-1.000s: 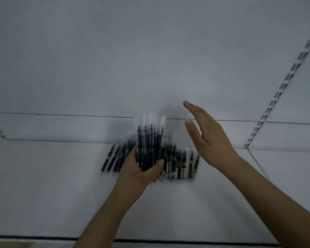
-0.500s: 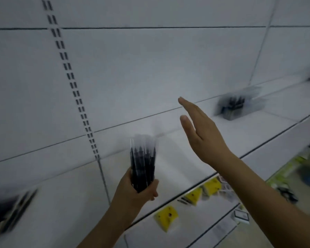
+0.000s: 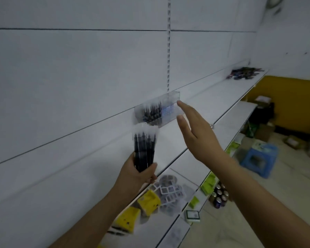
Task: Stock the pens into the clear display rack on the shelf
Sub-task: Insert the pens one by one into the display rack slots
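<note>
My left hand (image 3: 139,174) grips a bundle of black pens with clear caps (image 3: 145,147), held upright just below the clear display rack (image 3: 168,97). The rack stands on the white shelf (image 3: 213,97) against the back wall, and several dark pens stand in its left part. My right hand (image 3: 195,135) is raised with straight fingers, empty, its fingertips close to the rack's right end.
Another heap of pens (image 3: 243,73) lies far along the same shelf. Lower shelves hold yellow packs (image 3: 149,203), clear trays and cans. A blue stool (image 3: 258,158) and cardboard boxes stand on the floor at the right.
The view has swung right along the shelf, leaving the pen pile behind. The rack, far off half a second ago, now sits right before my hands. The bundle stays in my left hand.
</note>
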### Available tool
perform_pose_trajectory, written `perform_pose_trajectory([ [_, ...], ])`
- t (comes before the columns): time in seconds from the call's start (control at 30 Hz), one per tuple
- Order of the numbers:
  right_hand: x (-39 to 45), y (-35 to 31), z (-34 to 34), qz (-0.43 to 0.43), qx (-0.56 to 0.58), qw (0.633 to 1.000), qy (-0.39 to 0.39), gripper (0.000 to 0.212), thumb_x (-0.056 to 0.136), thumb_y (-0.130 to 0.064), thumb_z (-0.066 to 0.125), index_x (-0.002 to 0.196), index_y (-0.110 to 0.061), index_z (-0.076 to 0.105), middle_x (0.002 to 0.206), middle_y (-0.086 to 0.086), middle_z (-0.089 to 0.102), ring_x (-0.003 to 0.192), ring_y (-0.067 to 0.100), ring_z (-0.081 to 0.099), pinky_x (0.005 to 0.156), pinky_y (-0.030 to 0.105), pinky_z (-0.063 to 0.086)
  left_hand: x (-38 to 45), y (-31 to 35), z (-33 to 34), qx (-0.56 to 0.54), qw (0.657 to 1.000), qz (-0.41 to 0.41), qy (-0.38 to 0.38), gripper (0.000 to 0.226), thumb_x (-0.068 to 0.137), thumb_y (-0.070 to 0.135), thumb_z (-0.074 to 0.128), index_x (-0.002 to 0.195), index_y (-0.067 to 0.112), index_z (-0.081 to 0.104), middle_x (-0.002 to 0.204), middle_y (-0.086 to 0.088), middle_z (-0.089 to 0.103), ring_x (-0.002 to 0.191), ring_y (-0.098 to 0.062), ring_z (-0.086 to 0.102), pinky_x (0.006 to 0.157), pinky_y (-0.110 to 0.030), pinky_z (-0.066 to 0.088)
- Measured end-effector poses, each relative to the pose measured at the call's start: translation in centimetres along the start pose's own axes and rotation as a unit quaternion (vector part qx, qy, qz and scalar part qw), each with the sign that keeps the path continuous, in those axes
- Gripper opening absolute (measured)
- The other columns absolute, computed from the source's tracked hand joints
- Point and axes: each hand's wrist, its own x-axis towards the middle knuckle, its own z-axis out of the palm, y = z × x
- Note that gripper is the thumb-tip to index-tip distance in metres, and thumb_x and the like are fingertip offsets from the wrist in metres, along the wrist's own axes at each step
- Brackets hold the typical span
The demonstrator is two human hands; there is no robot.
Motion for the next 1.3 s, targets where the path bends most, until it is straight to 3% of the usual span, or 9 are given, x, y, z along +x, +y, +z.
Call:
perform_pose_trajectory([
  [0.3, 8.5, 8.7, -0.6, -0.004, -0.073, 0.997, -0.019, 0.058, 0.102, -0.053, 0.026, 0.154, -0.027, 0.026, 0.157, -0.012, 0.032, 0.142, 0.002, 0.029, 0.112, 0.017, 0.021, 14.0, -1.5, 5.8, -0.024, 0.998, -0.007, -0.056, 0.016, 0.086, 0.006, 0.067, 0.097, 0.007, 0.055, 0.079, -0.012, 0.062, 0.058, -0.013, 0.066, 0.060, -0.029, 0.057],
  [0.43, 12.2, 12.3, 0.0, -0.011, -0.076, 0.996, -0.043, 0.057, 0.102, -0.053, 0.027, 0.154, -0.029, 0.026, 0.156, -0.014, 0.033, 0.141, 0.000, 0.031, 0.112, 0.018, 0.023, 18.6, -2.6, 7.9, -0.020, 0.997, -0.026, -0.068, 0.016, 0.085, 0.009, 0.069, 0.097, 0.012, 0.057, 0.085, -0.010, 0.063, 0.066, -0.013, 0.065, 0.066, -0.031, 0.059],
  [0.5, 13.5, 14.5, 1.0, 0.028, -0.013, 0.999, -0.043, 0.054, 0.101, -0.052, 0.032, 0.150, -0.030, 0.034, 0.148, -0.012, 0.045, 0.128, 0.000, 0.045, 0.105, 0.021, 0.038, 20.0, -3.0, 8.7, 0.000, 0.998, -0.027, -0.054, 0.016, 0.084, 0.013, 0.071, 0.093, 0.018, 0.059, 0.083, -0.005, 0.063, 0.070, -0.011, 0.063, 0.071, -0.035, 0.060],
  [0.57, 14.7, 16.5, 2.4, 0.088, 0.094, 0.990, -0.063, 0.044, 0.100, -0.047, 0.040, 0.139, -0.028, 0.048, 0.127, -0.007, 0.062, 0.104, 0.002, 0.062, 0.087, 0.026, 0.053, 21.1, -3.2, 9.4, 0.024, 0.998, -0.029, -0.044, 0.016, 0.083, 0.018, 0.072, 0.092, 0.023, 0.059, 0.079, 0.002, 0.064, 0.072, -0.009, 0.062, 0.070, -0.027, 0.057],
  [0.7, 16.3, 20.1, 5.6, 0.122, 0.263, 0.941, -0.174, 0.033, 0.093, -0.049, 0.055, 0.111, -0.022, 0.060, 0.087, 0.002, 0.069, 0.075, 0.016, 0.070, 0.065, 0.035, 0.055, 23.2, -3.7, 10.5, 0.039, 0.999, -0.022, -0.025, 0.023, 0.081, 0.024, 0.075, 0.097, 0.030, 0.061, 0.077, 0.014, 0.064, 0.070, 0.001, 0.060, 0.059, -0.016, 0.047],
  [0.87, 18.6, 23.3, 8.2, 0.087, 0.311, 0.916, -0.239, 0.015, 0.090, -0.022, 0.069, 0.103, -0.016, 0.063, 0.079, 0.001, 0.070, 0.068, 0.017, 0.068, 0.064, 0.030, 0.054, 25.0, -3.8, 11.5, 0.037, 0.998, -0.035, 0.029, 0.032, 0.079, 0.017, 0.078, 0.105, 0.028, 0.063, 0.089, 0.018, 0.071, 0.078, -0.001, 0.066, 0.063, -0.021, 0.053],
  [1.07, 19.7, 25.8, 9.4, 0.074, 0.311, 0.906, -0.276, 0.023, 0.084, -0.023, 0.073, 0.087, -0.002, 0.066, 0.070, 0.001, 0.075, 0.064, 0.014, 0.071, 0.063, 0.021, 0.054, 25.4, -5.0, 12.2, 0.116, 0.984, -0.045, 0.124, 0.031, 0.076, 0.018, 0.078, 0.099, 0.030, 0.064, 0.091, 0.018, 0.071, 0.081, 0.000, 0.067, 0.067, -0.018, 0.052],
  [1.2, 20.9, 25.9, 9.2, 0.075, 0.326, 0.889, -0.314, 0.042, 0.084, -0.039, 0.063, 0.082, 0.003, 0.064, 0.070, 0.003, 0.075, 0.067, 0.019, 0.074, 0.068, 0.038, 0.060, 25.0, -5.3, 12.1, 0.113, 0.982, -0.055, 0.139, 0.030, 0.064, 0.031, 0.074, 0.090, 0.017, 0.066, 0.080, -0.001, 0.071, 0.075, -0.014, 0.067, 0.067, -0.028, 0.055],
  [1.3, 21.9, 25.5, 9.1, 0.050, 0.329, 0.887, -0.320, 0.028, 0.098, -0.028, 0.055, 0.084, -0.007, 0.068, 0.069, 0.003, 0.075, 0.064, 0.021, 0.073, 0.069, 0.040, 0.061, 24.8, -5.5, 11.8, 0.124, 0.978, -0.065, 0.155, 0.020, 0.067, 0.014, 0.074, 0.086, 0.016, 0.068, 0.080, -0.001, 0.073, 0.076, -0.013, 0.069, 0.068, -0.025, 0.055],
])
